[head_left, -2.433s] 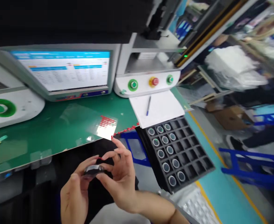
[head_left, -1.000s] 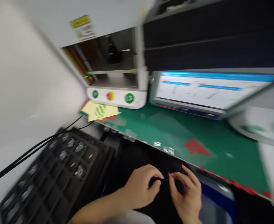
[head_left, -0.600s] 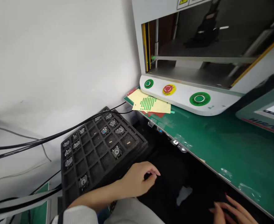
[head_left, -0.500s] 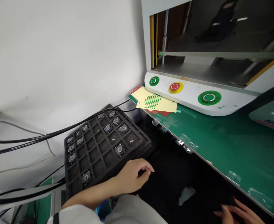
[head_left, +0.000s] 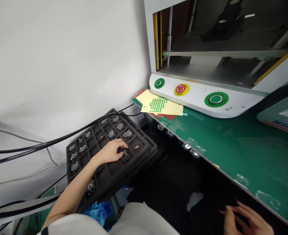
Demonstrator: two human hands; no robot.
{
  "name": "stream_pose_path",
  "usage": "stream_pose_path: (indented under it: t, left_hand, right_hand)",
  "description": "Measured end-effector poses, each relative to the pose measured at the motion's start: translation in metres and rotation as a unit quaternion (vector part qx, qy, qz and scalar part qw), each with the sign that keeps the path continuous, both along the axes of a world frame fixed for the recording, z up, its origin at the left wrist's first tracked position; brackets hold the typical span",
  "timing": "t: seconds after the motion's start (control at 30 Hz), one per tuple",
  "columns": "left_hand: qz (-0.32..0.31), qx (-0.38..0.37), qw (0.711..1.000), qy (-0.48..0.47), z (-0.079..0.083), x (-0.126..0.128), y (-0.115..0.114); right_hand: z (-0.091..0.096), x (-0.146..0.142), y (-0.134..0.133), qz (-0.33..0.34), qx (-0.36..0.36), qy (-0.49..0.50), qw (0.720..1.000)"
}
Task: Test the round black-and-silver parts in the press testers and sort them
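Observation:
My left hand reaches over the black foam tray, thumb and curled fingers apart at the upper left edge of a dark watch case. The fingertips partly cover that case, and I cannot see a firm hold on it. Other round dark watch cases, such as this watch case and another watch case, sit in the tray's square pockets. At the bottom right, my right hand hangs below the bench edge, fingers loosely bent and apart, with nothing visible in them.
Black cables cross above the tray. To the right runs a green bench with yellow dotted sheets. A white machine with two green buttons and a red stop button stands on it. Blue crumpled material lies below the tray.
My left hand has moved up and left, from beside the tray's near edge to the watch case in its pocket. My right hand has come slightly further into view. The view has shifted a little.

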State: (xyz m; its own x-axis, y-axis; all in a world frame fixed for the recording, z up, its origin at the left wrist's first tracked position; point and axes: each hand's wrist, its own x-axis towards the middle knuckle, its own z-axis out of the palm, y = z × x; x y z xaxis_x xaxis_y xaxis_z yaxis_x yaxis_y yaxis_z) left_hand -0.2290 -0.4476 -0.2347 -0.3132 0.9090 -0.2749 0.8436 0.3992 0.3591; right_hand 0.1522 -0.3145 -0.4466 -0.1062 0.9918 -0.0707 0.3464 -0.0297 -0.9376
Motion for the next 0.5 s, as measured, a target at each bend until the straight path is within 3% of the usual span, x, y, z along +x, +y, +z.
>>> stream_pose_path:
  t: [0.27, 0.5]
  left_hand:
    - [-0.047, -0.067, 0.996, 0.023, 0.0, -0.001, 0.007]
    - [-0.006, -0.015, 0.999, 0.031, 0.012, 0.009, 0.004]
  right_hand:
    - [0.007, -0.006, 0.001, -0.023, 0.009, -0.012, 1.0]
    - [0.012, -0.01, -0.002, -0.056, 0.008, 0.033, 0.998]
